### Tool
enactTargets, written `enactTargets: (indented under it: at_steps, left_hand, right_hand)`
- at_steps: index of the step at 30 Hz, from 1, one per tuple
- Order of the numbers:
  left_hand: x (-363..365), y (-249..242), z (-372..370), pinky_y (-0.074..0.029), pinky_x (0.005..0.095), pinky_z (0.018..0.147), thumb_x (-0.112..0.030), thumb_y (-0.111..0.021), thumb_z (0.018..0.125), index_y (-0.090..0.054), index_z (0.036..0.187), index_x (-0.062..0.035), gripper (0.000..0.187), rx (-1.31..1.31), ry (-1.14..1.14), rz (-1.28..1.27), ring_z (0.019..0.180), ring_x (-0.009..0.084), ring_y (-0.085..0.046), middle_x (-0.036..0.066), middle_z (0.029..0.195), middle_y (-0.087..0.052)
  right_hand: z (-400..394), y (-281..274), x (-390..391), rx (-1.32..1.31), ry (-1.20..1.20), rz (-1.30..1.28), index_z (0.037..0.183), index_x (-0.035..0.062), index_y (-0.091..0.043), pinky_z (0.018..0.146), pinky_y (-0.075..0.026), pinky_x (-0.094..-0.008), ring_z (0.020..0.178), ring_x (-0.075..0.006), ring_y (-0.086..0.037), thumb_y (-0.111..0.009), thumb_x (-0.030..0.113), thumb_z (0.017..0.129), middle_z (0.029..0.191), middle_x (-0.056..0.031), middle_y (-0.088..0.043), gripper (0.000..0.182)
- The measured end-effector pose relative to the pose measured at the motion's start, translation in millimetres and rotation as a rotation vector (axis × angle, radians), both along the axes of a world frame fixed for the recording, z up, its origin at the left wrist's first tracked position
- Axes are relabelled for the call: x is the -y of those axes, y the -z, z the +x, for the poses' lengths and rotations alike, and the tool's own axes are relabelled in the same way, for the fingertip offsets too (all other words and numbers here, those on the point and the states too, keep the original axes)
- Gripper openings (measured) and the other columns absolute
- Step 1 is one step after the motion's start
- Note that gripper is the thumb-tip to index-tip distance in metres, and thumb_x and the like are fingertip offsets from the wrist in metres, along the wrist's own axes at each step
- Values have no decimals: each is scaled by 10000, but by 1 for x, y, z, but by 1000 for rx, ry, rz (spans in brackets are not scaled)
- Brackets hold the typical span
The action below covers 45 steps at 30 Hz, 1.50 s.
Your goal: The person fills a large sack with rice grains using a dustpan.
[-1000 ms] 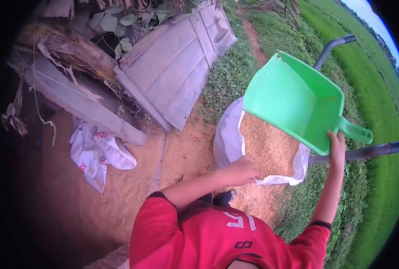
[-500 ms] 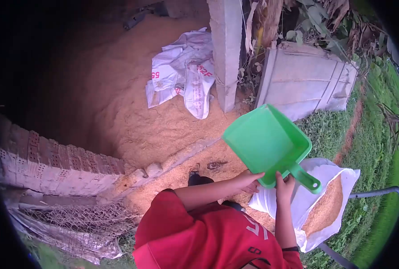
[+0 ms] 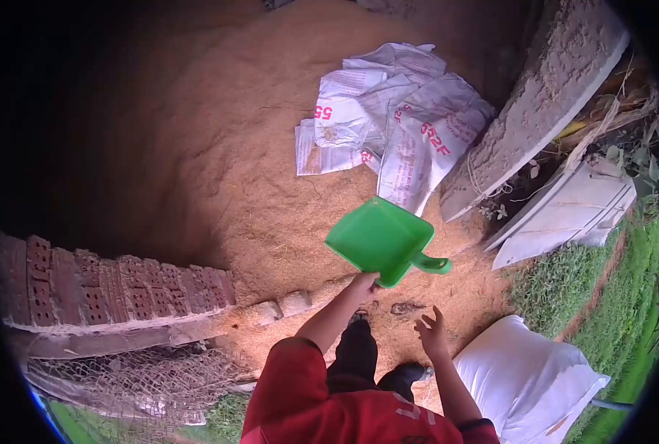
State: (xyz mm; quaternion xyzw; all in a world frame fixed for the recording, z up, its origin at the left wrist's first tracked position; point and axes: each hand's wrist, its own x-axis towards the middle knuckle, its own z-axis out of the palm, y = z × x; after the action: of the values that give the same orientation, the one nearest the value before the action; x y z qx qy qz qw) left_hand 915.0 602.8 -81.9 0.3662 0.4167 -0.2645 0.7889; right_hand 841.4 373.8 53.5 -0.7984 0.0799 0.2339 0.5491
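Observation:
A green dustpan-like scoop (image 3: 381,240) is held out over the husk-like material (image 3: 263,229) on the ground. My left hand (image 3: 366,286) grips its near edge, with the fingers partly hidden under it. The scoop's handle points right and is not held. My right hand (image 3: 433,334) is off the scoop, below its handle, fingers spread and empty. To the right of my right forearm stands a full white sack (image 3: 525,374). Past the scoop, crumpled white sacks with red print (image 3: 400,118) lie on the pile.
A stack of perforated bricks (image 3: 115,285) stands at the left, with wire netting (image 3: 137,385) below it. A concrete post (image 3: 529,111) leans across the upper right. Beside it is a pale panel (image 3: 573,211), then green grass (image 3: 566,288). Small blocks (image 3: 295,302) edge the pile.
My right hand has let go of the scoop and opened. The scoop has moved left, in my left hand. The view has shifted, so the sack's open top is now mostly out of sight.

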Motion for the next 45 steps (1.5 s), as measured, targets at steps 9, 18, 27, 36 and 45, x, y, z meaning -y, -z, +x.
enactTargets:
  at_steps: [9,18,27,36,45]
  left_hand:
    - [-71,-137,232,-400,465,797,-597,-381,752,-112,1305,-203,730,422,195,248,914,330,-532,218,1096,-461]
    - [-10,-24,98,-439,376,687,-382,-541,768,-425,1088,-73,460,115,600,239,829,260,-564,134,980,-547]
    - [24,-17,-36,-399,418,713,-656,-239,745,-259,1251,-82,766,-77,712,71,839,305,-519,177,1005,-523]
    - [258,-71,0,-393,324,583,-504,-425,784,-314,1198,-37,634,411,1026,350,693,236,-558,155,983,-539]
    - [568,-212,-224,-211,424,957,-400,-574,728,-206,1273,-43,748,1298,907,458,1205,318,-199,211,1293,-207]
  right_hand:
    - [-17,42,14,-92,59,-368,1241,36,-233,610,-468,-279,694,-186,-586,-574,153,752,981,-195,-532,607]
    - [-15,3,20,-149,87,-515,1245,50,-224,751,-430,-368,865,-331,-544,-572,292,725,977,-175,-558,671]
    - [-87,-18,91,-39,148,-344,968,58,-539,663,-461,-323,730,-230,-596,-504,247,780,816,-113,-609,269]
    - [-293,-40,180,-114,624,-241,844,62,-559,615,-446,-334,631,-227,-582,-469,260,803,665,-79,-591,221]
    - [-611,-15,304,-31,1173,-205,1115,26,-452,632,-461,-274,701,-182,-595,-491,93,772,845,-114,-599,352]
